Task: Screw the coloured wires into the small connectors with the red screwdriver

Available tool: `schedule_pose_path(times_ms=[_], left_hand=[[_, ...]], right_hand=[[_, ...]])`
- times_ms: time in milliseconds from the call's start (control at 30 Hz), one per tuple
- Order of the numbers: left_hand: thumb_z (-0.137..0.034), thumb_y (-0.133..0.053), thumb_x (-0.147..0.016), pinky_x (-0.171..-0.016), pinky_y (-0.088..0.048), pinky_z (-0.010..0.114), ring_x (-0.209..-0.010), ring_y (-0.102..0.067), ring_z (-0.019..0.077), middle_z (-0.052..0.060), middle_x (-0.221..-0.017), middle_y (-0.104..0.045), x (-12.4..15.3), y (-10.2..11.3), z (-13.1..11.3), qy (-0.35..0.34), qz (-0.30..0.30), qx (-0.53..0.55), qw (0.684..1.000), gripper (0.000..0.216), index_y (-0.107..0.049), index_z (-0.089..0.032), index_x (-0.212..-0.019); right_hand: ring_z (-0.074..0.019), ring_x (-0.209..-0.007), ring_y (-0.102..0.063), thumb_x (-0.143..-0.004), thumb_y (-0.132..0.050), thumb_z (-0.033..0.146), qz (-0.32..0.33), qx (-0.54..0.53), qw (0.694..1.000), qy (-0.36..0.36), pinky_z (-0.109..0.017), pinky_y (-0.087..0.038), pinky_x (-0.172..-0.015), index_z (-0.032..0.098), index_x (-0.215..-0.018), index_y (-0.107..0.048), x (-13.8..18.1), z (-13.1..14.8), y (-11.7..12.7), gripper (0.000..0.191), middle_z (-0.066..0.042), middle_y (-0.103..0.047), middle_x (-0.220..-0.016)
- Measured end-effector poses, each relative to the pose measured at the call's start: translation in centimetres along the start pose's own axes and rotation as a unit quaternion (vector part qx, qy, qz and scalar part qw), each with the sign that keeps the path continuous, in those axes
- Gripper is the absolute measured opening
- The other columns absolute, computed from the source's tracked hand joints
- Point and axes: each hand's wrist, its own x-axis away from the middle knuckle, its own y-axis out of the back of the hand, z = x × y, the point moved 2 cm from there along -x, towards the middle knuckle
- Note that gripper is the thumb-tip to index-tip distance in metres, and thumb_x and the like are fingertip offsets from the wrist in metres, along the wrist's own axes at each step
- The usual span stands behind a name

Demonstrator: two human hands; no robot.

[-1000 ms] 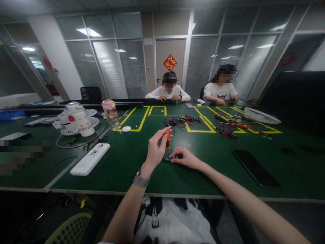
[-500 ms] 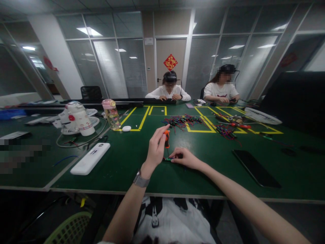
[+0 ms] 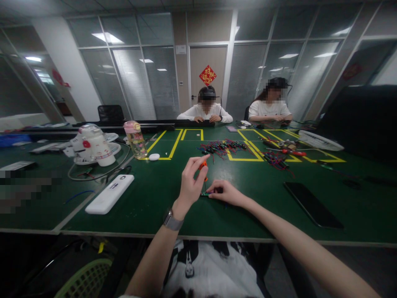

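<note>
My left hand [image 3: 192, 178], with a watch on its wrist, is closed around the orange and black handle of a screwdriver [image 3: 204, 164]. The screwdriver stands nearly upright, and its thin shaft runs down to a small green circuit board [image 3: 204, 194] on the green table. Whether the tip sits in a screw is too small to tell. My right hand [image 3: 223, 191] rests on the table and pinches the board's right end between thumb and fingers. Beyond my hands lies a heap of small boards with red and dark wires [image 3: 223, 147].
A white power bank [image 3: 110, 194] lies to the left, a black phone [image 3: 312, 205] to the right. Farther back stand a pink-lidded bottle [image 3: 135, 140] and a white jug [image 3: 101, 145]. A second wire bundle [image 3: 277, 160] and red-handled pliers [image 3: 293, 153] lie right. Two people sit opposite.
My left hand's thumb and fingers have shifted slightly around the screwdriver handle, as if rolling it, with the hand a little lower. My right hand and the circuit board stay in place.
</note>
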Motion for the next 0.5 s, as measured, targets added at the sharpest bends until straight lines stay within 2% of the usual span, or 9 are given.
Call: schedule_pose_path(times_ms=[100, 167, 333, 500], left_hand=[[-0.023, -0.036, -0.097, -0.097, -0.044, 0.034, -0.113, -0.055, 0.0183, 0.009, -0.126, -0.057, 0.14, -0.22, 0.18, 0.012, 0.026, 0.035, 0.999, 0.037, -0.049, -0.023, -0.132], [-0.022, -0.037, -0.097, -0.097, -0.045, 0.034, -0.115, -0.056, 0.0190, 0.009, -0.128, -0.057, 0.20, -0.30, 0.27, 0.020, 0.029, 0.043, 0.998, 0.038, -0.048, -0.023, -0.133], [-0.023, -0.047, -0.093, -0.086, -0.051, 0.031, -0.098, -0.062, 0.0175, 0.008, -0.109, -0.064, 0.09, -0.27, 0.17, 0.019, 0.017, 0.048, 0.999, 0.031, -0.058, -0.023, -0.122], [-0.026, -0.058, -0.088, -0.073, -0.050, 0.025, -0.082, -0.058, 0.0141, 0.004, -0.089, -0.058, -0.10, -0.17, 0.41, 0.023, -0.010, 0.014, 1.000, 0.023, -0.065, -0.023, -0.110]], right_hand=[[-0.0131, -0.066, -0.052, -0.075, -0.070, 0.031, -0.001, 0.001, 1.000, 0.005, -0.026, -0.044, -0.062, 0.015, -0.089, -0.074, 0.01, 0.01, 0.01, 0.021, -0.003, -0.059, -0.075], [-0.0130, -0.066, -0.052, -0.076, -0.070, 0.031, -0.002, 0.006, 1.000, 0.007, -0.026, -0.044, -0.062, 0.016, -0.089, -0.074, 0.01, 0.02, 0.02, 0.021, -0.002, -0.059, -0.075], [-0.0130, -0.066, -0.052, -0.076, -0.070, 0.033, 0.000, 0.014, 1.000, 0.005, -0.025, -0.044, -0.061, 0.017, -0.090, -0.074, 0.02, 0.04, 0.03, 0.022, -0.003, -0.059, -0.075], [-0.0130, -0.066, -0.052, -0.076, -0.070, 0.035, 0.004, 0.013, 1.000, 0.004, -0.025, -0.044, -0.061, 0.017, -0.090, -0.074, 0.01, -0.03, 0.05, 0.023, -0.003, -0.059, -0.076]])
